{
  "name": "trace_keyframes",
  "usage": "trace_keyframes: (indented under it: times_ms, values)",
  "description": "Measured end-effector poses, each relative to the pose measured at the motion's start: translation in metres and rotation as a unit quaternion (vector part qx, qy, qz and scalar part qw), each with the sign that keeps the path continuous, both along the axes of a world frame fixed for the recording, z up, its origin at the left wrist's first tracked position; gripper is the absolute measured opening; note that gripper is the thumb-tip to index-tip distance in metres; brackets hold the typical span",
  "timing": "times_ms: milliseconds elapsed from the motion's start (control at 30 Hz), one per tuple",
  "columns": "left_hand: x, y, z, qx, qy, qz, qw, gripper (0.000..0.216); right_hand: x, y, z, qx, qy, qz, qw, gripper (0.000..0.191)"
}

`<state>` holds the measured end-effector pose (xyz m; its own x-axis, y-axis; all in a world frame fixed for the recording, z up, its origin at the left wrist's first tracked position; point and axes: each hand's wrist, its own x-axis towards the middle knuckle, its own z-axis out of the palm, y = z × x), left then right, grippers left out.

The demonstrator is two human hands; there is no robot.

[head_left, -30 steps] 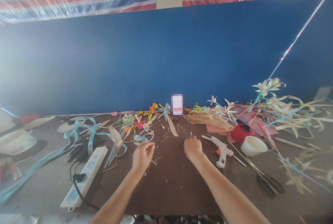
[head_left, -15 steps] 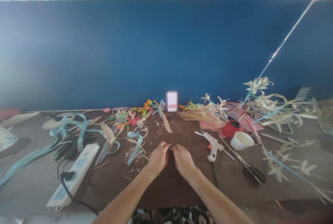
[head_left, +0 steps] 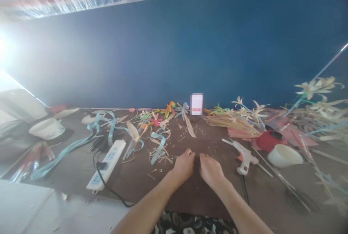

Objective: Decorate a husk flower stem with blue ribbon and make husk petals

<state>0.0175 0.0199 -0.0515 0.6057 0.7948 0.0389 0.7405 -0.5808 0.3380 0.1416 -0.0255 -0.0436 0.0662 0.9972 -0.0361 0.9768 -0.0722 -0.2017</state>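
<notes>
Facing each other, curled — left hand [head_left: 185, 165], right hand [head_left: 212, 169]; can't tell if gripping.
Glue gun [head_left: 246, 157] points far-left, axis diagonal — tabletop [head_left: 196, 197] shows between hands and near edge.

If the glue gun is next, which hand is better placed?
The right hand, I'd judge: the glue gun lies just to its right, while the left hand is farther off, nearer the power strip. Whether either holds something is unclear.

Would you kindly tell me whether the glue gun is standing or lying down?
Lying on its side: the glue gun shows its whole profile against the table, beside the right hand.
</notes>
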Motion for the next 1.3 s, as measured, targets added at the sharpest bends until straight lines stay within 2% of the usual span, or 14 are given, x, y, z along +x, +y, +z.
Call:
trace_keyframes:
  times_ms: [100, 200, 300, 367, 467, 567, 767, 900, 1000, 1133, 1300]
  values:
    - [-0.005, -0.001, 0.001, -0.011, -0.076, 0.002, 0.997, 0.015, 0.001, -0.005, -0.003, 0.03, 0.024, 0.001, 0.999, 0.015]
    - [-0.009, 0.001, 0.0, -0.047, -0.168, 0.007, 0.985, 0.014, 0.005, -0.006, -0.007, 0.07, 0.102, -0.016, 0.992, 0.013]
    - [-0.013, 0.007, -0.001, -0.122, -0.262, 0.013, 0.957, 0.017, 0.008, -0.003, -0.009, 0.071, 0.263, -0.054, 0.961, 0.015]
    - [-0.015, 0.011, -0.001, -0.177, -0.32, 0.012, 0.931, 0.022, 0.008, 0.0, -0.01, 0.048, 0.353, -0.066, 0.932, 0.024]
    - [-0.017, 0.013, -0.001, -0.229, -0.371, 0.006, 0.9, 0.027, 0.004, 0.002, -0.011, 0.023, 0.403, -0.065, 0.912, 0.038]
    - [-0.018, 0.013, 0.001, -0.245, -0.384, 0.02, 0.89, 0.028, -0.001, 0.002, -0.012, 0.016, 0.445, -0.066, 0.893, 0.039]
    - [-0.018, 0.013, 0.004, -0.255, -0.394, 0.033, 0.882, 0.023, -0.005, 0.001, -0.009, 0.007, 0.49, -0.051, 0.87, 0.035]
    - [-0.019, 0.014, 0.004, -0.273, -0.403, 0.059, 0.871, 0.022, -0.005, 0.001, -0.009, 0.032, 0.52, -0.061, 0.852, 0.026]
    - [-0.019, 0.015, 0.003, -0.306, -0.405, 0.062, 0.86, 0.022, -0.005, 0.0, -0.009, 0.052, 0.507, -0.062, 0.858, 0.024]
    - [-0.02, 0.018, 0.002, -0.375, -0.425, 0.068, 0.821, 0.02, -0.006, 0.0, -0.006, 0.089, 0.479, -0.015, 0.873, 0.02]
    - [-0.025, 0.022, 0.003, -0.443, -0.466, 0.074, 0.762, 0.016, -0.011, 0.001, -0.001, 0.101, 0.476, 0.044, 0.873, 0.016]
